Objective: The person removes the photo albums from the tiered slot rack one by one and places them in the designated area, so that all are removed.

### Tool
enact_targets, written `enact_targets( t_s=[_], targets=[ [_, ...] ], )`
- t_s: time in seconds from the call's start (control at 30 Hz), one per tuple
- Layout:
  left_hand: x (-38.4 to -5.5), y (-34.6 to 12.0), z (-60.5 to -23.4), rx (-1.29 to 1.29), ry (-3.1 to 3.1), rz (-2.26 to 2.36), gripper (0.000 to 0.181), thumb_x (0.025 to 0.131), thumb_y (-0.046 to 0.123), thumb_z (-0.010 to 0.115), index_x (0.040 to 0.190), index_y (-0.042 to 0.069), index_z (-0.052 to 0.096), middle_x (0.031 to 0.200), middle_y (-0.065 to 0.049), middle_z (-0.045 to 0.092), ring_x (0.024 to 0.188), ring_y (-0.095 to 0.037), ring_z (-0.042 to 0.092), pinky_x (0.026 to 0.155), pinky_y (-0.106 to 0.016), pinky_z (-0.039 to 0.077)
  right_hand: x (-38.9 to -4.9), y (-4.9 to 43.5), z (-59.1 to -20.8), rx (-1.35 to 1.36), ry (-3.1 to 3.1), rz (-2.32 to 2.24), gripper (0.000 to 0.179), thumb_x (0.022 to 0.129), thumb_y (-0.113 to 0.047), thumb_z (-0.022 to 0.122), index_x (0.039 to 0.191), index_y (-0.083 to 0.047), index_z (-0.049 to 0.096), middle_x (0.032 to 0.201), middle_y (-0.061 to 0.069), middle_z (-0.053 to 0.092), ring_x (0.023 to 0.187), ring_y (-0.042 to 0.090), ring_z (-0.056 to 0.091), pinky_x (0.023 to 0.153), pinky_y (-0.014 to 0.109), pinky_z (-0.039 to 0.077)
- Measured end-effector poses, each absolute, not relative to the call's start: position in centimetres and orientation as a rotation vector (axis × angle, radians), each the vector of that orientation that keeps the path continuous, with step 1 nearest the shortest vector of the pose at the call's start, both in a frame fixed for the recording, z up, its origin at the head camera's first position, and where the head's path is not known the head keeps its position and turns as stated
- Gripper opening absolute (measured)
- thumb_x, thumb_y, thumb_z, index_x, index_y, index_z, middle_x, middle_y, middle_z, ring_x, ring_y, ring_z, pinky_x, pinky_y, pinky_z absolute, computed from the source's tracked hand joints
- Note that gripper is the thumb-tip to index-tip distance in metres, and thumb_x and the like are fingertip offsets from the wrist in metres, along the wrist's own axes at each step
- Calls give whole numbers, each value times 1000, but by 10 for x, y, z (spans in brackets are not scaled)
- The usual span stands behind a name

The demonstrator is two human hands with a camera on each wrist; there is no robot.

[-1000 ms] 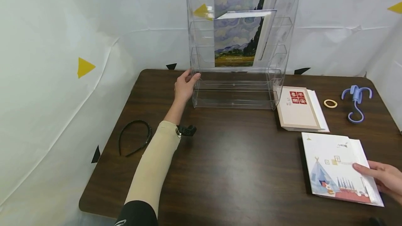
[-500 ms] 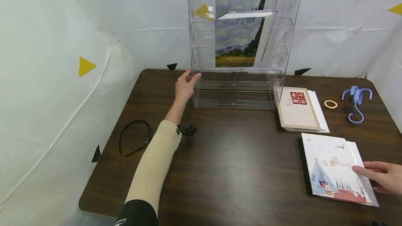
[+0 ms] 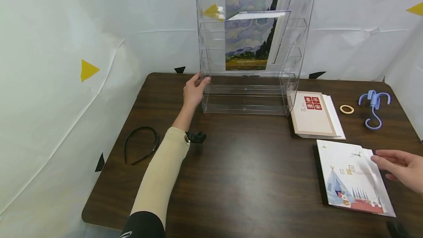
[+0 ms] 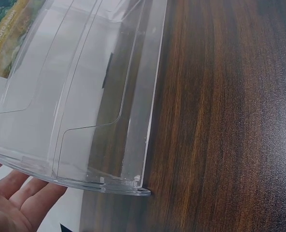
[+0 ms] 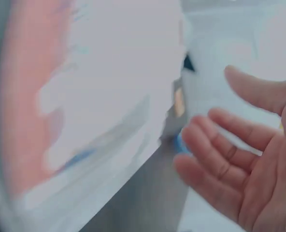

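My left hand (image 3: 194,90) holds the left side panel of a clear tiered display rack (image 3: 246,90); in the left wrist view its fingers (image 4: 39,203) lie outside the panel. Two photo albums (image 3: 249,45) with the same painted landscape cover stand in the rack's upper tiers. At the right, my right hand (image 3: 401,166) is apart from a white book (image 3: 351,179) with a tent picture, just past its right edge. Its fingers are loosely bent and hold nothing. In the blurred right wrist view the book (image 5: 109,72) shows beside the hand.
A beige book (image 3: 314,116) with red characters lies against the rack's right foot. Farther right are a yellow ring (image 3: 346,109) and a blue hook (image 3: 374,109). A black headband (image 3: 142,144) lies on the left of the brown table (image 3: 251,179). White sheeting hangs behind.
My right hand has let go of the white book and moved up along its right edge. The book's right side has settled slightly leftward. My left hand has stayed on the rack.
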State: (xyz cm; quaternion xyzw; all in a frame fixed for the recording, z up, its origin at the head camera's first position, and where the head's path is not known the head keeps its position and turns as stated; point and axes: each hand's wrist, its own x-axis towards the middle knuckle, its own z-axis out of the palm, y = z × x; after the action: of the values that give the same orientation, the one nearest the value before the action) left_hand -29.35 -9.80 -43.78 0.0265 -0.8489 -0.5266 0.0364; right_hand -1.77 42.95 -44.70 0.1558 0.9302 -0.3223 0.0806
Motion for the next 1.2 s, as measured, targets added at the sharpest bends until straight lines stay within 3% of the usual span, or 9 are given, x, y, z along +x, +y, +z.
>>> enact_targets(
  t_s=[0.07, 0.17, 0.47, 0.67, 0.8, 0.97, 1.2],
  targets=[
    [-293, -99, -438, 88, -2601, -1622, 65, 91, 56, 62, 146, 22, 51, 132, -9, 62, 123, -27, 56, 104, -47, 38, -28, 416, -435, 348, 2849, -987, 61, 100, -33, 58, 129, 19, 45, 116, 41, 55, 70, -7, 56, 57, 23, 52],
    [-291, -101, -437, 102, -2595, -1625, 65, 91, 56, 62, 145, 22, 51, 132, -9, 62, 124, -27, 55, 105, -48, 37, -48, 395, -415, 180, 2908, -1029, 53, 98, -27, 63, 127, 15, 51, 117, 39, 56, 73, -18, 50, 58, 15, 49],
    [-292, -101, -442, 96, -2601, -1592, 65, 91, 58, 61, 145, 23, 52, 130, -7, 64, 122, -26, 57, 105, -47, 37, -123, 335, -377, -93, 3000, -1166, 50, 94, -31, 69, 133, -3, 57, 124, 22, 60, 91, -14, 48, 71, 4, 38],
    [-293, -99, -440, 98, -2602, -1589, 63, 92, 56, 61, 145, 23, 52, 130, -7, 64, 122, -26, 57, 104, -47, 37, -184, 295, -357, -196, 2993, -1376, 57, 95, -31, 66, 146, -10, 47, 136, 19, 55, 112, 8, 58, 80, 10, 41],
    [-293, -97, -438, 103, -2601, -1598, 61, 93, 53, 61, 145, 23, 52, 129, -7, 64, 121, -26, 58, 104, -47, 38, -220, 269, -340, -233, 3002, -1458, 63, 96, -30, 65, 150, -11, 40, 142, 17, 51, 126, 26, 54, 93, 21, 45],
    [-292, -96, -437, 102, -2604, -1604, 62, 93, 55, 61, 145, 23, 51, 130, -7, 64, 120, -25, 58, 103, -46, 38, -253, 239, -322, -174, 2987, -1545, 73, 94, -31, 68, 154, -13, 31, 150, 11, 43, 134, 25, 46, 105, 40, 40],
    [-293, -97, -438, 91, -2592, -1596, 66, 91, 59, 60, 145, 21, 51, 130, -9, 63, 121, -25, 58, 103, -47, 39, -282, 217, -315, -1, 2954, -1635, 79, 90, -34, 72, 155, -17, 30, 149, 8, 45, 133, 22, 46, 105, 40, 40]
  ],
)
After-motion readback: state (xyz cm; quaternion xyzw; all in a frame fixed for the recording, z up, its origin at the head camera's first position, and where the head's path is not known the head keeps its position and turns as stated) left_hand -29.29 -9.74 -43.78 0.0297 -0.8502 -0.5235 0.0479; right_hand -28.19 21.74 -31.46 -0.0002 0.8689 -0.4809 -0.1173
